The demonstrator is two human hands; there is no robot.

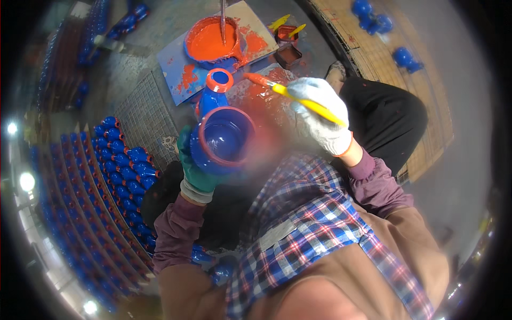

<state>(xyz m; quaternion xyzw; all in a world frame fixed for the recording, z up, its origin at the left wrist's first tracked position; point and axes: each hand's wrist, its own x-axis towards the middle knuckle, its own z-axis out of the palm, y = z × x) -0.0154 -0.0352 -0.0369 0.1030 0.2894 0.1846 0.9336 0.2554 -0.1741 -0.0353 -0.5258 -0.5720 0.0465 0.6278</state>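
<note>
My left hand (195, 168), in a green glove with a pale cuff, is closed around a glossy blue hollow fitting (226, 133). A red rim runs round the fitting's wide mouth, which faces up at me. Its narrower neck, pointing away, ends in a red-orange ring. My right hand (321, 114), in a white knit glove, grips a paintbrush (286, 92) by its yellow handle. Red-orange paint coats the bristles, which are apart from the fitting, just right of its neck.
Beyond the fitting, a bowl of red-orange paint (210, 47) with a stick in it stands on a paint-spotted board (178, 82). Small dark containers (288, 56) and yellow-handled brushes sit beside it. Rows of blue fittings (120, 165) fill the left; more blue pieces (408, 57) lie far right.
</note>
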